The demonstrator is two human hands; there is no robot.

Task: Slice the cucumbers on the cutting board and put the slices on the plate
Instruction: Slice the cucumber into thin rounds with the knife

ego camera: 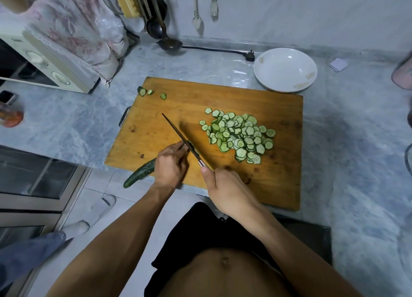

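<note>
A wooden cutting board (pixel 223 100) lies on the marble counter. A heap of thin cucumber slices (pixel 240 136) covers its right middle, and a few end pieces (pixel 147 92) sit at its far left corner. My left hand (pixel 170 165) holds a dark green cucumber (pixel 139 174) whose end sticks out over the board's near left edge. My right hand (pixel 225 189) grips the handle of a knife (pixel 178 134), whose blade points away to the left, right beside my left fingers. The white plate (pixel 285 70) stands empty beyond the board's far right corner.
A microwave (pixel 44 67) under a cloth stands at the left. A ladle (pixel 167 40) and utensils hang at the back wall, with a black cable and plug (pixel 249 56) beside the plate. A jar (pixel 10 116) sits at the far left.
</note>
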